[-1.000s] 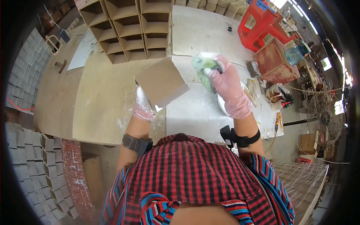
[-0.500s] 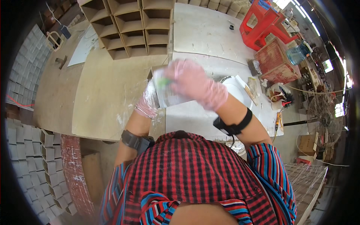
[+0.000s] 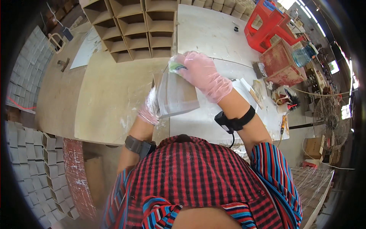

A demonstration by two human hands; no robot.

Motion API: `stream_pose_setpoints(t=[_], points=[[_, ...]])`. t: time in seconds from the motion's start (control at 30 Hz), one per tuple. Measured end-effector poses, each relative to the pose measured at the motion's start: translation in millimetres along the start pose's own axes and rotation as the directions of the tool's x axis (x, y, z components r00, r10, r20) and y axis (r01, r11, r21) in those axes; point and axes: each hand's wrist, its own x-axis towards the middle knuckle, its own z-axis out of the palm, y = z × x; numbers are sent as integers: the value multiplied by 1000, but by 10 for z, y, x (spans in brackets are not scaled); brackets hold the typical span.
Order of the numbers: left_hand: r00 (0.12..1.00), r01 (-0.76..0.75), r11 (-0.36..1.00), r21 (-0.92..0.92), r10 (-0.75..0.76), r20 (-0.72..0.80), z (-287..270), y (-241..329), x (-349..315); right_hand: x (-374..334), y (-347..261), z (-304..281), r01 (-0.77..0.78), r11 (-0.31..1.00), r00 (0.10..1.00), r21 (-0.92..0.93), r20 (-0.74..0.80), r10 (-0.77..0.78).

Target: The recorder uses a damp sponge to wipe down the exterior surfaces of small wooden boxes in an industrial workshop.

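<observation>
At far left, pale boxes (image 3: pixel 26 164) stood stacked in columns, with a scuffed red board (image 3: pixel 78 179) upright just beside them. The wooden surface (image 3: pixel 114 91) spread to the right, marked with white smears. Near its far edge, brown open-fronted boxes (image 3: pixel 136 41) were piled in rows, their openings facing the person. The gloved left hand (image 3: pixel 149 105) grasped a cardboard box (image 3: pixel 177 97) by its left side, its fingers mostly hidden. That box was tilted in front of the person, between the two hands, its visible face streaked white; whether it touched the surface could not be told. The pink-gloved right hand (image 3: pixel 202 70) clutched a green-and-white pad (image 3: pixel 175 67) against the box's far edge. Farther right stood a red plastic stool (image 3: pixel 263 28), a chipped red crate (image 3: pixel 282 65), a bluish water jug (image 3: pixel 301 56) and a fan (image 3: pixel 329 118).
</observation>
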Motion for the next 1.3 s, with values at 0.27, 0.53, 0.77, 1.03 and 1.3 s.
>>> stream_pose_setpoints(t=[0.27,0.53,0.77,1.03,1.3], points=[[922,-388,714,583,307,237,6,39,-14,-334,-155,-99,61,996,975,61,211,-72],[948,-299,826,478,312,54,-311,-81,40,-501,-47,-94,171,977,976,129,114,-186],[1000,1,995,-101,-3,-13,-165,10,-38,-326,227,9,-96,995,993,8,69,95],[979,131,970,-205,-95,178,-195,46,-29,-452,101,-38,-18,997,987,77,163,5],[985,-18,1000,-8,19,173,-82,-31,34,-261,-295,-18,96,994,979,46,177,-103]])
